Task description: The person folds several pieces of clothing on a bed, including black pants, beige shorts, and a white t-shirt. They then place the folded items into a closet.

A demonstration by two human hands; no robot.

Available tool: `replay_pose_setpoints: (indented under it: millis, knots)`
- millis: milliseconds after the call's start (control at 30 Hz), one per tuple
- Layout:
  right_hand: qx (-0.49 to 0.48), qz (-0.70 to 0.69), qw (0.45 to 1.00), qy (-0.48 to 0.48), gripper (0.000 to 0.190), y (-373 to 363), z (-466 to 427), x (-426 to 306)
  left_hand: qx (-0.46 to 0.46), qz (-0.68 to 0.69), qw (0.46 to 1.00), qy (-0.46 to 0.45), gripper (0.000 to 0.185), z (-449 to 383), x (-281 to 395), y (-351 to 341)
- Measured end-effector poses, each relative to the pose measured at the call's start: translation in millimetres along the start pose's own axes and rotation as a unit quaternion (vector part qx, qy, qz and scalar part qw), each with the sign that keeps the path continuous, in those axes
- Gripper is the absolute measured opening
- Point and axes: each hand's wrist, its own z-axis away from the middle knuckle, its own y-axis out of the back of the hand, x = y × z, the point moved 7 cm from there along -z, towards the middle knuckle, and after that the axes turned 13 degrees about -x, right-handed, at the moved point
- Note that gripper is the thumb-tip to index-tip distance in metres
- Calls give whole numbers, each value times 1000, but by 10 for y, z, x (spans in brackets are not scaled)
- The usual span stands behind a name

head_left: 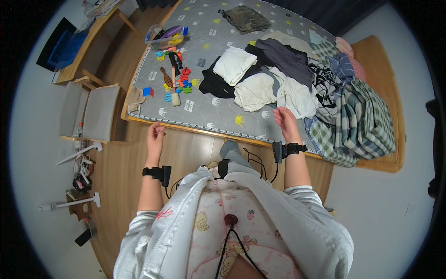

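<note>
My left hand [155, 138] hangs over the floor just off the front edge of the mattress [195, 118], its fingers loosely curled around nothing. Closest to it on the bed are a beige cloth [135, 100] and a blue-and-red cube [148, 92]. My right hand [287, 125] is empty too, palm turned inward and fingers parted. It reaches over the bed's edge beside a crumpled white garment [296, 99]; whether the fingertips touch it I cannot tell. Further left lie a cream garment [256, 91], a folded white one [235, 65] and a black garment [217, 85].
Colourful toy pieces [184, 83] and a brown hairbrush [167, 77] lie near a clear plastic bin [153, 42]. Checked bedding [366, 118] is heaped at right by the wooden headboard [379, 69]. A folded camouflage garment [246, 19] lies farther back. Cables [258, 160] trail by my foot.
</note>
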Motion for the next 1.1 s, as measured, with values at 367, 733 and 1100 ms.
replay_pose_setpoints:
  millis: [367, 733, 1100]
  knots:
    - [-101, 70, 987, -99, 21, -298, -1984, 88, 44, -45, 992, 111, 29, -485, 70, -511]
    - [-158, 183, 953, -185, 42, -394, -3103, 614, 97, -84, 972, 197, 30, -565, 103, -675]
    - [-173, 211, 925, -266, 49, -549, -3599, 907, 121, -116, 950, 265, 27, -348, 156, -670]
